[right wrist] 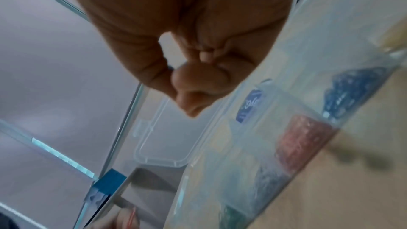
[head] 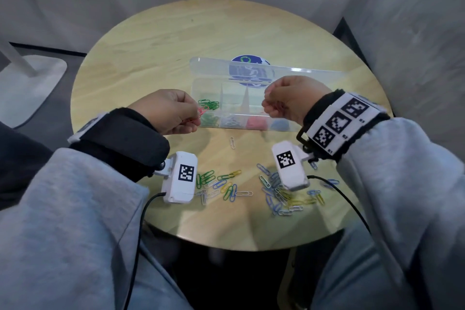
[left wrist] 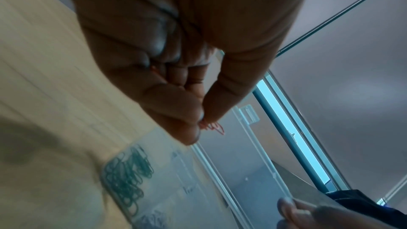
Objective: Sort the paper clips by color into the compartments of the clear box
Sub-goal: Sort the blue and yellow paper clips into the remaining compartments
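Note:
The clear box [head: 201,83] stands open mid-table, its lid [head: 289,73] tipped back. Its compartments hold green clips [head: 208,104], white clips [head: 230,121], red clips [head: 255,122] and blue clips [head: 280,124]. My left hand [head: 198,114] hovers at the box's left end, and thumb and forefinger pinch red paper clips [left wrist: 212,126]. My right hand [head: 266,106] is curled above the box's right half. Its thumb and forefinger [right wrist: 174,76] pinch something small, of which only a blue sliver [right wrist: 170,67] shows. The box's green clips [left wrist: 127,171] lie below the left hand.
Loose mixed clips lie in two piles on the round wooden table [head: 151,40], one front left [head: 219,184] and one front right [head: 284,194]. A single white clip [head: 232,142] lies before the box. A blue sticker [head: 249,60] shows behind the lid.

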Action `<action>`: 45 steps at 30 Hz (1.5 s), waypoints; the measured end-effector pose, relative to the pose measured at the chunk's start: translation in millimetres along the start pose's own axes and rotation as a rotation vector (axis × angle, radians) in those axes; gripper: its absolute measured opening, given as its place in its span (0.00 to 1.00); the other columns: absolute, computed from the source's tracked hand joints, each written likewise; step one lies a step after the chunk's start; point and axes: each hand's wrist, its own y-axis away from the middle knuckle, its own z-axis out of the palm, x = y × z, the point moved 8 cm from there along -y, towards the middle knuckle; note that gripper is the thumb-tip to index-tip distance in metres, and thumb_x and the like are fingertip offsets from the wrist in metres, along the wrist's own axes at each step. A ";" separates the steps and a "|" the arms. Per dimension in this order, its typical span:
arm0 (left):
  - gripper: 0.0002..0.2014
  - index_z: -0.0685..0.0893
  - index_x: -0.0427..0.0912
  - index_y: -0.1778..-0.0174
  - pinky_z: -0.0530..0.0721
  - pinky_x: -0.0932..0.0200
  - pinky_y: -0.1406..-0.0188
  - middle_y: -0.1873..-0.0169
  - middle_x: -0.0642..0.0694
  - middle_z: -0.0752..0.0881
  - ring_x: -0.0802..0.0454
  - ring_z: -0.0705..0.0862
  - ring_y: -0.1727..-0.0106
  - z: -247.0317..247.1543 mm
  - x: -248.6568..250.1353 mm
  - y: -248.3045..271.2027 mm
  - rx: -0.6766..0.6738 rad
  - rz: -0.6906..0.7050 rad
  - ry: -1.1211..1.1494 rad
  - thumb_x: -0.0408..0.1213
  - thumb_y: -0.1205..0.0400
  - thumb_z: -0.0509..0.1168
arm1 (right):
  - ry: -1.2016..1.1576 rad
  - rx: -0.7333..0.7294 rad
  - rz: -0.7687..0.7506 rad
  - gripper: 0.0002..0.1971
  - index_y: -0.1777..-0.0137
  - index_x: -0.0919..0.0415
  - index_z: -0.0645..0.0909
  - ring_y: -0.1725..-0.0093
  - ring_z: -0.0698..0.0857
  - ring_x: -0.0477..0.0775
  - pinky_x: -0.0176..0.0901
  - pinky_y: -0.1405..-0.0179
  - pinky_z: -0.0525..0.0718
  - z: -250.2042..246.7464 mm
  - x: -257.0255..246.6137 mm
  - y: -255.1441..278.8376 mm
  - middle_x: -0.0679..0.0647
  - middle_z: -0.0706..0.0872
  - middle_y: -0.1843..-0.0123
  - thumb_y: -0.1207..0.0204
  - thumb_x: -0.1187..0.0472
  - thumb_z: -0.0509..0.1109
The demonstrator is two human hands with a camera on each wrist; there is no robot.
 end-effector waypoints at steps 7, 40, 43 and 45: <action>0.10 0.79 0.39 0.66 0.82 0.74 0.79 0.69 0.41 0.83 0.63 0.82 0.83 6.3 4.3 -2.9 -0.019 0.039 -0.021 0.22 0.21 0.63 | 0.002 0.061 -0.004 0.22 0.31 0.65 0.76 0.33 0.81 0.57 0.44 0.34 0.80 -7.3 17.2 -11.4 0.57 0.81 0.45 0.22 0.77 0.54; 0.08 0.84 0.49 0.49 0.71 0.63 0.65 0.64 0.57 0.78 0.54 0.78 0.62 132.2 56.1 11.2 0.028 0.324 -0.759 0.42 0.23 0.68 | 1.240 -0.121 0.238 0.07 0.51 0.56 0.80 0.55 0.81 0.55 0.41 0.56 0.78 -110.1 117.9 37.8 0.53 0.83 0.54 0.29 0.60 0.70; 0.12 0.83 0.51 0.46 0.70 0.64 0.57 0.56 0.53 0.81 0.52 0.79 0.54 159.1 22.7 20.1 -0.132 0.227 -1.070 0.45 0.24 0.68 | 1.341 -0.131 0.240 0.15 0.46 0.59 0.82 0.47 0.86 0.57 0.43 0.52 0.80 -105.5 120.0 40.8 0.56 0.88 0.47 0.29 0.53 0.72; 0.12 0.82 0.51 0.45 0.71 0.63 0.57 0.55 0.51 0.81 0.51 0.77 0.53 167.8 8.1 22.7 -0.174 0.187 -1.165 0.41 0.25 0.67 | 1.365 -0.138 0.251 0.16 0.46 0.59 0.82 0.48 0.86 0.56 0.43 0.51 0.81 -102.2 123.0 41.3 0.55 0.88 0.47 0.30 0.51 0.72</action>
